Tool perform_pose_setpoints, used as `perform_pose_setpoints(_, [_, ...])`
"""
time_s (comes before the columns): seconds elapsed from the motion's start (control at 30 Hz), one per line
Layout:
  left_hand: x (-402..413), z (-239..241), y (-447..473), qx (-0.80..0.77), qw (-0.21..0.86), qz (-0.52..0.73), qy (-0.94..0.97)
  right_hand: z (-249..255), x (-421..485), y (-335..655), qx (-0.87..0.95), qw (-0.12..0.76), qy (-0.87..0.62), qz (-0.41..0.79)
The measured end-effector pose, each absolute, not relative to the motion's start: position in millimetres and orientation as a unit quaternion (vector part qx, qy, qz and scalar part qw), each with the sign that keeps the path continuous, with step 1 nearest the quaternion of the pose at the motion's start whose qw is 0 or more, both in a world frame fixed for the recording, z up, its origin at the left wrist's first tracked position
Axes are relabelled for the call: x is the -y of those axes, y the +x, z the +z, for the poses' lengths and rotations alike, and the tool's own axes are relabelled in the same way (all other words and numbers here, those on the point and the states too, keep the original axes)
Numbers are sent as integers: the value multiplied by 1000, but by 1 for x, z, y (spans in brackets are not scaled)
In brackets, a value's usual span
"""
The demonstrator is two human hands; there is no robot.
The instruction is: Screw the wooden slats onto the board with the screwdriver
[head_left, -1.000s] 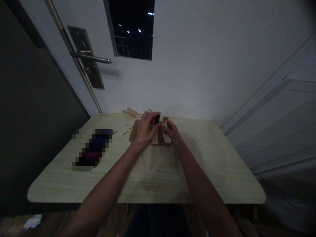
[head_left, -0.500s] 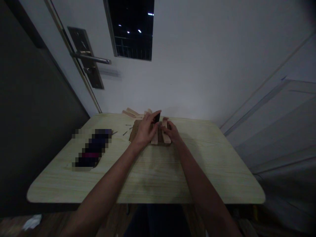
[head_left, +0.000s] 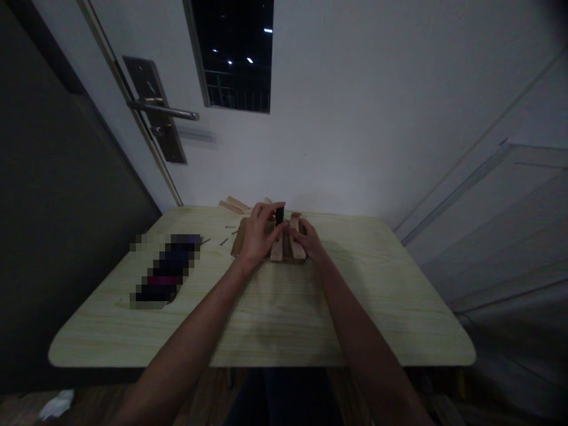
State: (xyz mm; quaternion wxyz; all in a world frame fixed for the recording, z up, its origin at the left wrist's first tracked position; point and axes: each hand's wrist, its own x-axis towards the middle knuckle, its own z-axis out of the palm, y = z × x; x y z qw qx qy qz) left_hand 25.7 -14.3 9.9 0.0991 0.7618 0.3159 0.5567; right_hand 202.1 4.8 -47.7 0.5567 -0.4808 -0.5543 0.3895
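My left hand (head_left: 257,235) is closed around a small, flat black piece (head_left: 279,215), held upright with the fingers above and the thumb below. Under it lies a pale wooden strip (head_left: 276,252) on a piece of brown cardboard (head_left: 239,236). My right hand (head_left: 309,238) bends its fingers over a second wooden strip (head_left: 297,249), the thumb and forefinger reaching across toward the black piece. Whether those fingertips touch the black piece is too dark and small to tell.
More wooden strips (head_left: 235,205) lie at the table's back edge. Several nails or screws (head_left: 223,241) are scattered left of the cardboard. A blurred dark object (head_left: 171,266) sits on the left of the table (head_left: 368,331). A white door with a handle (head_left: 168,111) stands behind.
The black piece has gone from tilted to upright in my left hand and is a little lower and farther left. My right hand stays at the strip.
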Motion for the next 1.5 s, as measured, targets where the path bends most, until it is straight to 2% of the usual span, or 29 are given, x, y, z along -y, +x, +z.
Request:
perform_pose_setpoints(0.3, [16, 15, 26, -313, 79, 555, 766, -48, -4, 202, 556, 556, -481, 388])
perform_pose_setpoints(0.7, [6, 2, 21, -312, 133, 548, 765, -50, -6, 204, 551, 551, -497, 383])
perform_pose_setpoints(1.23, [16, 9, 24, -264, 223, 521, 780, -45, -2, 201, 550, 558, -482, 391])
perform_pose_setpoints(1.33, [18, 12, 24, -269, 200, 521, 785, -45, -2, 201, 552, 558, -481, 390])
perform_pose_setpoints(1.5, [16, 12, 25, -316, 88, 567, 756, -45, -3, 201, 549, 558, -485, 389])
